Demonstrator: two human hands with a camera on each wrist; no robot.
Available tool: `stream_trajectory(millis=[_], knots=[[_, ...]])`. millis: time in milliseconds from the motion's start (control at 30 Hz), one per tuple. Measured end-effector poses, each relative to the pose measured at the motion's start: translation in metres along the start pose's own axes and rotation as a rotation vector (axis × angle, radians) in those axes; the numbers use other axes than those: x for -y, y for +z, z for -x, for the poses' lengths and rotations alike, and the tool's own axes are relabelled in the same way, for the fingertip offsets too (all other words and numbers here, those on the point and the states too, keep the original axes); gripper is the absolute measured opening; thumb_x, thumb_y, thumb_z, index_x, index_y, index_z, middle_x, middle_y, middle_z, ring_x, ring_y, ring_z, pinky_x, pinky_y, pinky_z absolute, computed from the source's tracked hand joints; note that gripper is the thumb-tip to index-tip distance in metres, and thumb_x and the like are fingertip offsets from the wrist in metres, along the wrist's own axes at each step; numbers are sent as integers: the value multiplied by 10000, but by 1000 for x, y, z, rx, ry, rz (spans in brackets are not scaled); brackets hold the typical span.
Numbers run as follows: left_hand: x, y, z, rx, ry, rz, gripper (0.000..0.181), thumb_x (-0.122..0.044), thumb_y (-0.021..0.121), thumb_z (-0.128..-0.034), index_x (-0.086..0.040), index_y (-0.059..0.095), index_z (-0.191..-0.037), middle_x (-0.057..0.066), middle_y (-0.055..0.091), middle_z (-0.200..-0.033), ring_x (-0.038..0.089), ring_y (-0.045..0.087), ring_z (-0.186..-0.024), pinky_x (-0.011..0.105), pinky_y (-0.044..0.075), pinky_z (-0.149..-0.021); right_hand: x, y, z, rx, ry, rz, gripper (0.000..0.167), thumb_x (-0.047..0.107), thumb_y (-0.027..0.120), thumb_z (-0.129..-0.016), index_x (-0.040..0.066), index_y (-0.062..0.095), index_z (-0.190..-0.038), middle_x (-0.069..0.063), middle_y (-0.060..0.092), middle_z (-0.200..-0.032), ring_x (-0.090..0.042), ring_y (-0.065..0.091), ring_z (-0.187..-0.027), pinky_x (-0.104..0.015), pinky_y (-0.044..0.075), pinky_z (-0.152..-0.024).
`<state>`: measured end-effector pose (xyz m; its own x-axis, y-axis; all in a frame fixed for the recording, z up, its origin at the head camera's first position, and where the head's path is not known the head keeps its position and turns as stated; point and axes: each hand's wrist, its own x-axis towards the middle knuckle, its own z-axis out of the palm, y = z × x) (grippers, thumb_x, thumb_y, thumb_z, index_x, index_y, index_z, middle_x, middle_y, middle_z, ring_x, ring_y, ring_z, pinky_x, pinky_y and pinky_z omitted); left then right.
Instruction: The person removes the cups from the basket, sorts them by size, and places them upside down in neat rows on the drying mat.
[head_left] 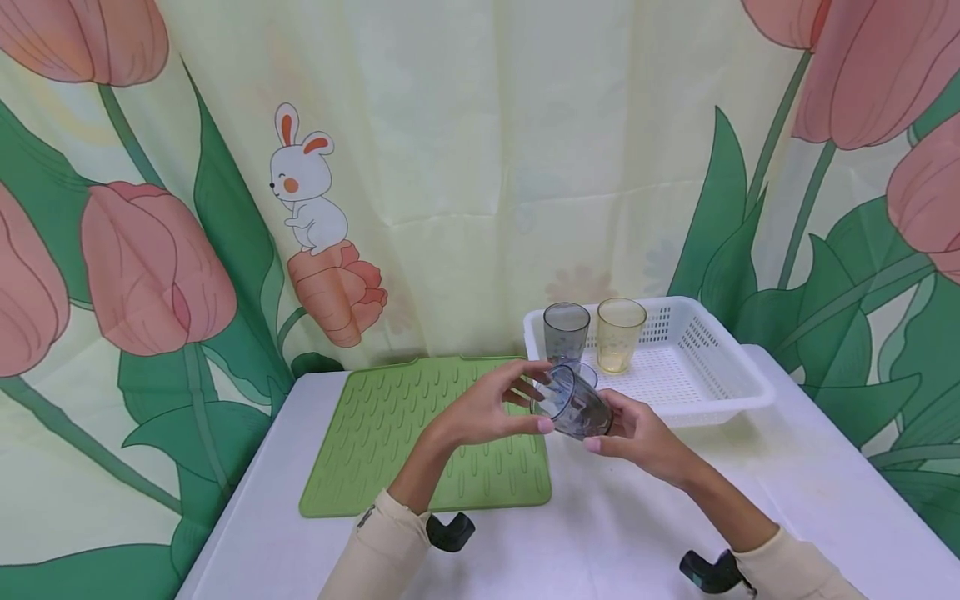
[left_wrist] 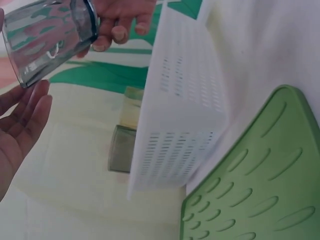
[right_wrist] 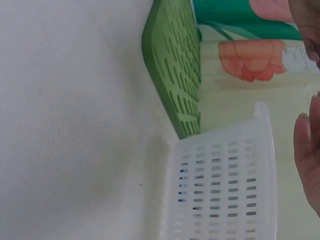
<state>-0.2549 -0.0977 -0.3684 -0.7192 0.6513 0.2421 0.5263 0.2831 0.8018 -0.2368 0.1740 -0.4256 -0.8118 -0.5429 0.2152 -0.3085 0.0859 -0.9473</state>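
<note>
A grey-blue tinted drinking glass [head_left: 577, 404] is tilted between both hands above the table, its mouth toward the left. My right hand [head_left: 641, 433] holds it near the base. At the rim, my left hand [head_left: 491, 404] has its fingers on the far side and thumb on the near side. The left wrist view shows left fingertips [left_wrist: 37, 100] touching the rim of the glass [left_wrist: 52, 37]. In the right wrist view only parts of the hands appear at the right edge, and the glass is out of frame.
Right of centre, a white perforated basket [head_left: 720, 400] contains a grey glass [head_left: 566, 329], a yellow glass [head_left: 621, 333] and a partly hidden bluish glass [head_left: 585, 373]. A green ridged drying mat [head_left: 420, 433] lies to its left on the white-covered table [head_left: 600, 542]. Behind hangs a tulip-patterned curtain [head_left: 450, 167].
</note>
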Motion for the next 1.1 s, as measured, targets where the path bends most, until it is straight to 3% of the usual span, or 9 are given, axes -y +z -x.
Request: stream_trajectory(millis=[367, 633, 1100], knots=[[0, 1, 1, 6, -11, -6, 747, -282, 776, -870, -75, 428, -1497, 117, 569, -1352, 309, 620, -1159, 275, 536, -953, 1, -1, 1, -20, 6, 16, 630, 131, 665, -932, -87, 376, -1448, -323, 511, -1315, -161, 628, -1078, -258, 575, -871], [-1, 3, 2, -5, -46, -24, 735, -248, 784, -863, -67, 438, -1486, 62, 581, -1329, 165, 620, -1118, 270, 534, -951, -1, -3, 2, -44, -25, 54, 589, 114, 650, -937, -83, 410, -1437, -333, 538, -1284, -119, 639, -1055, -252, 572, -864], [4, 5, 5, -13, -81, -20, 714, -262, 787, -861, -69, 457, -1464, 83, 594, -1336, 156, 618, -1100, 306, 538, -952, -2, -4, 0, -57, -40, 85, 571, 99, 651, -936, -75, 422, -1429, -341, 533, -1288, -117, 637, -1047, -241, 557, -875]])
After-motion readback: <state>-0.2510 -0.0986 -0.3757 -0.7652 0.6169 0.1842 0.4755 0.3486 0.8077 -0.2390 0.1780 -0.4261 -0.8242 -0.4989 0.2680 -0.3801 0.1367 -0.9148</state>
